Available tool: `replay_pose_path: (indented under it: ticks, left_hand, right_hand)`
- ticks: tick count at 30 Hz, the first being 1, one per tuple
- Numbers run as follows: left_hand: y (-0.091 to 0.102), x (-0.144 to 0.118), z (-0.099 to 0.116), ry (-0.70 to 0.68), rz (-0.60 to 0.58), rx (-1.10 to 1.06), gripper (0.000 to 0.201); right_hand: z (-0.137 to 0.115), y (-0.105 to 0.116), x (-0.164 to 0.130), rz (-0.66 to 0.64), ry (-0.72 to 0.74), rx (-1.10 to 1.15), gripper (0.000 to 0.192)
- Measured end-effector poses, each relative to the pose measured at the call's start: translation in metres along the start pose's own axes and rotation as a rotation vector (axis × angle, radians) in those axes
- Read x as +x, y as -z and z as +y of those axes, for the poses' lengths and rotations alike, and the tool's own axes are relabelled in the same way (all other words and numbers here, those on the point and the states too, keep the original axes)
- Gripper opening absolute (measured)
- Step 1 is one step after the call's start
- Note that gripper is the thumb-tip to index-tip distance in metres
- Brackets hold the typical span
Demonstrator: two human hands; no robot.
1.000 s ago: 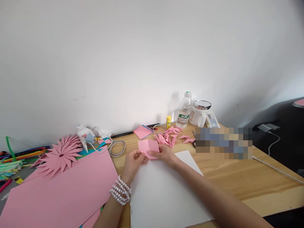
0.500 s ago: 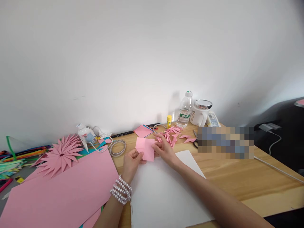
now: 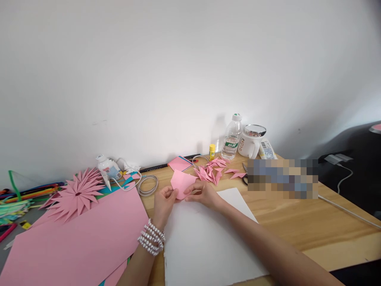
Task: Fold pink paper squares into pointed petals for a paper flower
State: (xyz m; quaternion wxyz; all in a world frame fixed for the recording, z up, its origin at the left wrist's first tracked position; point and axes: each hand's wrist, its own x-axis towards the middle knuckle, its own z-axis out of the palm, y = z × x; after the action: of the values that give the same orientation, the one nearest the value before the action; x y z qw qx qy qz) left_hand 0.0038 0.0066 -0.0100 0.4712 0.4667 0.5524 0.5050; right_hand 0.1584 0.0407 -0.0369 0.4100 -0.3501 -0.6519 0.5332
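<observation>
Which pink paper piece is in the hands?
The small pink sheet, pinched by left hand and right hand. The folded petals and large pink sheet lie untouched.

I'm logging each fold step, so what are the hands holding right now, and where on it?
A small pink paper square, partly folded. The left hand and right hand both pinch it along its lower edge, above the white sheet.

Surface: wooden desk (image 3: 297,222) against a wall.
Left: large pink paper sheet (image 3: 77,238), pink paper flower (image 3: 74,194).
Middle: white sheet (image 3: 205,246).
Back: water bottle (image 3: 232,139), mug (image 3: 250,142), glue stick (image 3: 211,152).
</observation>
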Motion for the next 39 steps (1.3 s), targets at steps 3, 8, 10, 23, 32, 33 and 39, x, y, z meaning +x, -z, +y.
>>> replay_pose_path:
  ticks: [3, 8, 10, 23, 32, 33, 39]
  left_hand:
    - [-0.003, -0.003, 0.003, 0.055, -0.053, -0.057, 0.025]
    - [-0.006, -0.006, 0.007, 0.081, -0.129, -0.094, 0.03]
    - [-0.007, -0.007, 0.008, 0.082, -0.141, -0.103, 0.032]
    - [-0.007, -0.007, 0.0, 0.151, -0.277, -0.196, 0.037]
    - [-0.008, -0.009, 0.003, 0.144, -0.21, -0.184, 0.031]
    - [-0.008, -0.009, 0.004, 0.148, -0.214, -0.184, 0.031]
    - [-0.006, -0.008, 0.002, 0.176, -0.264, -0.216, 0.031]
  right_hand:
    - [-0.003, 0.0, 0.001, 0.068, -0.018, 0.014, 0.031]
    - [-0.013, -0.001, 0.0, 0.115, -0.056, 0.154, 0.034]
    - [-0.014, -0.002, 0.0, 0.123, -0.069, 0.181, 0.035]
    - [-0.01, -0.002, 0.001, 0.196, -0.011, 0.137, 0.036]
    - [-0.008, -0.002, 0.001, 0.108, -0.006, 0.234, 0.036]
    - [-0.009, -0.002, 0.001, 0.107, -0.008, 0.249, 0.037]
    - [-0.012, -0.002, 0.0, 0.117, -0.031, 0.262, 0.032]
